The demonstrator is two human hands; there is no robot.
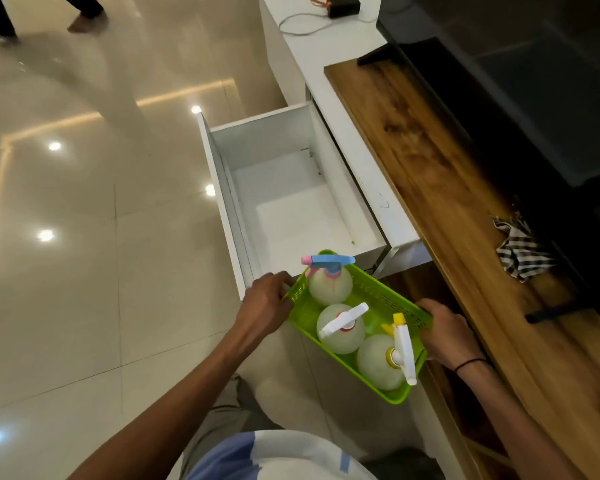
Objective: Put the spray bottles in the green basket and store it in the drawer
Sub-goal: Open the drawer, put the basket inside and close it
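Note:
I hold the green basket point(378, 296) in the air just in front of the near end of the open white drawer point(291, 202). My left hand point(267, 303) grips its left rim and my right hand point(447, 334) grips its right rim. Three round pale spray bottles stand in the basket: one with a blue and pink head point(329, 285) at the far end, one with a white head point(340, 329) in the middle, and one with a yellow and white head point(383, 362) nearest me. The drawer is pulled out and bare inside.
A wooden counter point(465, 188) runs along the right, with a checked cloth point(520, 251) on it and dark panels behind. A black box with a cable point(343, 6) sits on the white top at the back. Glossy tiled floor point(84, 237) spreads left; a person's feet point(84, 20) show far off.

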